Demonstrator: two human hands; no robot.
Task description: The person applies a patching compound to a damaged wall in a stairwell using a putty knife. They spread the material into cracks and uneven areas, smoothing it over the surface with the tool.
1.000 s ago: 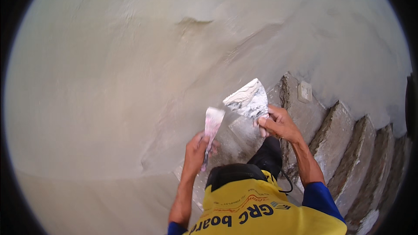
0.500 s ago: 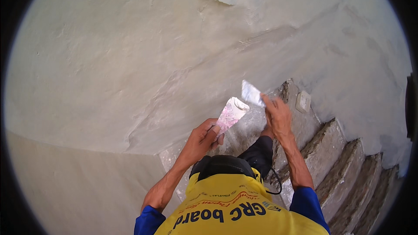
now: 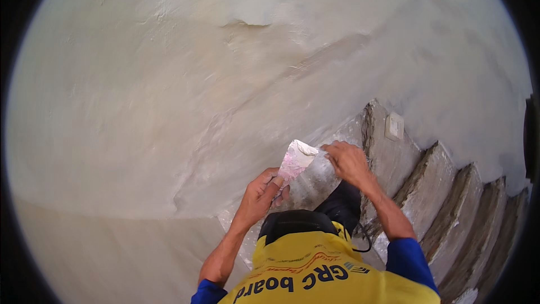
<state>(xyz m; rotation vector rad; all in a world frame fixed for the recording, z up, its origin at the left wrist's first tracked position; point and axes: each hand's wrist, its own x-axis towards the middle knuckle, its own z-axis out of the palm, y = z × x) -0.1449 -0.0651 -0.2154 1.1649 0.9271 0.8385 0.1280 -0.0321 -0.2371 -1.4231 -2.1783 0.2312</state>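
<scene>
scraper (image 3: 293, 164), frame centre | likely light, stiff; hold narrow end | left hand (image 3: 260, 196) clamped there | right hand (image 3: 347, 162): grip unclear

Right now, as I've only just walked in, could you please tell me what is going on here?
A person in a yellow shirt with blue sleeves holds a pink-stained scraper in the left hand, blade up, with whitish paste at its edge. The right hand is close beside the blade; whether it holds anything is hard to tell. A pale, uneven wall lies ahead, rough steps run off to the right, and a small pale box sits on one.
</scene>
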